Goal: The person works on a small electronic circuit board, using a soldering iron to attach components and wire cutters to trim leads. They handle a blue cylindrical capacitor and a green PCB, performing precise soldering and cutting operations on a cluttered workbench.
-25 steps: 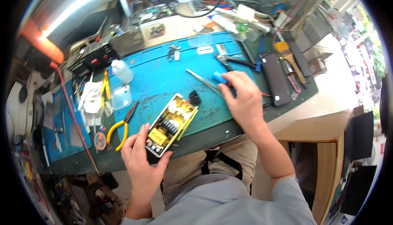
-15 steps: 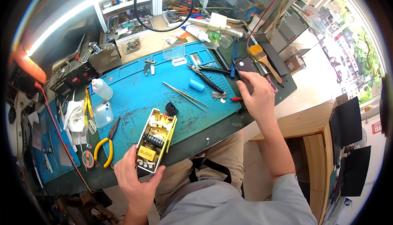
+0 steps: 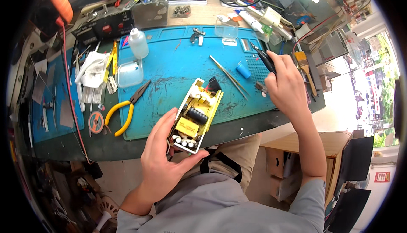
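My left hand (image 3: 163, 156) holds an opened power supply (image 3: 195, 120) by its near end, thumb on one side and fingers on the other. Its white case shows a yellow transformer, a dark coil and capacitors, with a black socket at the far end. At the right, my right hand (image 3: 286, 82) is closed around black-handled pliers (image 3: 266, 60) at the mat's right part; the handle ends are hidden under my fingers. Metal tweezers (image 3: 229, 77) and a blue cylinder (image 3: 243, 69) lie between the hands.
Yellow-handled pliers (image 3: 129, 109), a clear squeeze bottle (image 3: 138, 43) and a clear lid (image 3: 130, 73) sit on the left of the blue mat (image 3: 165, 76). A solder spool (image 3: 96, 122) lies nearby. A brush (image 3: 304, 66) is at the right edge. A wooden cabinet (image 3: 339, 137) stands beyond.
My right hand has moved from the bench's right side onto the black pliers and closed on them. My left hand keeps the power supply, now tilted more. The whole view has shifted.
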Demonstrator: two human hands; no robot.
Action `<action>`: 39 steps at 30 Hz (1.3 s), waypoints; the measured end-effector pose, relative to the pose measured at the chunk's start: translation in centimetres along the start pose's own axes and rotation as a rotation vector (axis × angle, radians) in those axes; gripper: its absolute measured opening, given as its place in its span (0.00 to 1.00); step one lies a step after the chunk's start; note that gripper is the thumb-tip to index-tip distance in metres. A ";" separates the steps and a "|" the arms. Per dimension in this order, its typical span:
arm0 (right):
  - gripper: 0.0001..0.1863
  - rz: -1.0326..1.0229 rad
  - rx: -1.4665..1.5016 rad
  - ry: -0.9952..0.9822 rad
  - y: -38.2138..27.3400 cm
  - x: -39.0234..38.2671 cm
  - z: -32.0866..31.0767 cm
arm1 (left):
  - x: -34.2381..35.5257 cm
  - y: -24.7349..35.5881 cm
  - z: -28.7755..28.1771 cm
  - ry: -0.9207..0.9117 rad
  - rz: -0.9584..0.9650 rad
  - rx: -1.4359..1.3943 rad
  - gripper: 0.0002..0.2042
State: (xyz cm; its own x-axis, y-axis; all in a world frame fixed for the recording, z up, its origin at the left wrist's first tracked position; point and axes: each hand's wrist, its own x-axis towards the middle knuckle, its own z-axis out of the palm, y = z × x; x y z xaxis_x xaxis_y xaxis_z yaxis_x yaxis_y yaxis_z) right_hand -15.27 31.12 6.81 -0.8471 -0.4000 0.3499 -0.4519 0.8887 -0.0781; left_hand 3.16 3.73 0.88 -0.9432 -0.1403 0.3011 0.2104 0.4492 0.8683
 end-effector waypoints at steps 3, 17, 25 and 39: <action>0.28 -0.139 0.154 -0.068 -3.0 -1.5 -2.0 | 0.1 0.2 0.4 0.009 0.036 -0.005 0.45; 0.32 -0.425 -0.080 0.023 -7.0 -3.6 -2.9 | 0.2 2.4 0.2 -0.103 0.122 0.588 0.38; 0.33 -0.338 0.020 0.017 -5.2 -5.1 -2.3 | 2.6 2.7 -0.1 -0.143 0.111 0.519 0.35; 0.33 -0.386 0.140 0.019 -6.1 -5.0 -2.0 | 2.2 2.1 2.9 0.013 0.106 0.596 0.30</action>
State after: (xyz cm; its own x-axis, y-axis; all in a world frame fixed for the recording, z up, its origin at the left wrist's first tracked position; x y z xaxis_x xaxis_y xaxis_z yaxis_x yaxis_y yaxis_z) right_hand -7.79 28.15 7.38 -0.6032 -0.6929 0.3950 -0.7704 0.6343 -0.0638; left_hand 0.78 6.91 2.25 -0.9210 -0.0769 0.3820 0.1193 0.8776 0.4644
